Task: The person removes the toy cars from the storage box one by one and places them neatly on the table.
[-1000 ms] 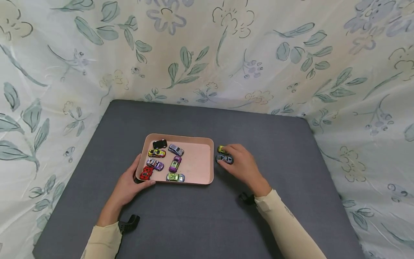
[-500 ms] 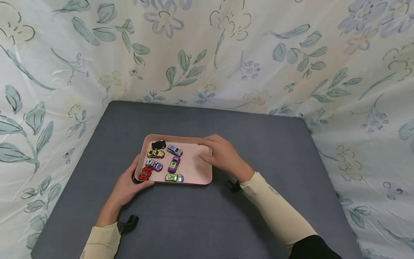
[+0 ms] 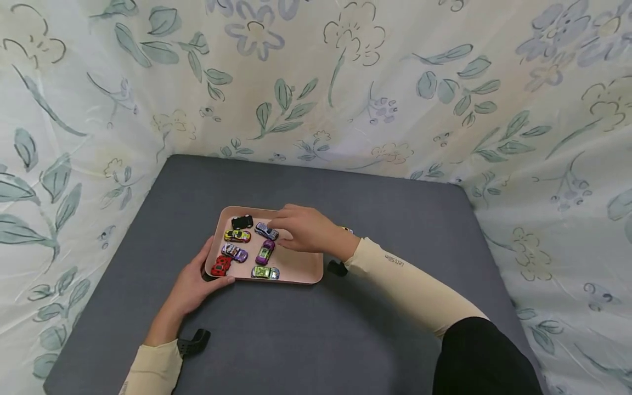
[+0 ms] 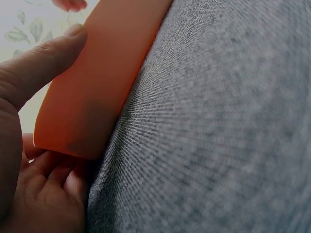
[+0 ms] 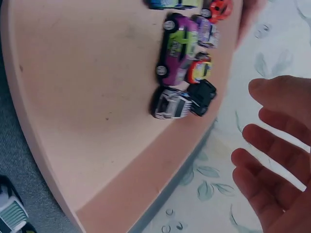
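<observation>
A shallow pink tray [image 3: 296, 267] with rounded corners and a smooth matte surface sits on the grey counter [image 3: 306, 329], whose covering has a fine woven, felt-like grain in the left wrist view. Printed cloth with green leaves and outlined flowers [image 3: 345, 82] hangs behind and to both sides.

The left hand [image 3: 195, 285] grips the tray's near left corner, thumb curled over the rim and fingers [image 4: 46, 182] tucked underneath. The right hand [image 3: 301, 229] hovers over the middle of the tray with its fingers [image 5: 277, 150] loosely spread and relaxed, holding nothing; its fingertips are just beside the silver car [image 3: 266, 230].

Small glossy die-cast toy cars lie clustered in the tray's left half: a black car [image 3: 242, 222] at the far edge, a yellow car [image 3: 237, 236], a lilac car [image 3: 234, 252], a red car [image 3: 221, 265] with dark spots, a purple car [image 3: 265, 252] with a green stripe, and a pale green car [image 3: 265, 272] against the near rim. Another toy car [image 5: 9, 211] lies on the counter just outside the tray's right side, only partly seen.

The cream sleeve [image 3: 410, 285] on the right forearm carries small grey lettering that seems to read "Let'sSlim" [image 3: 394, 260].
</observation>
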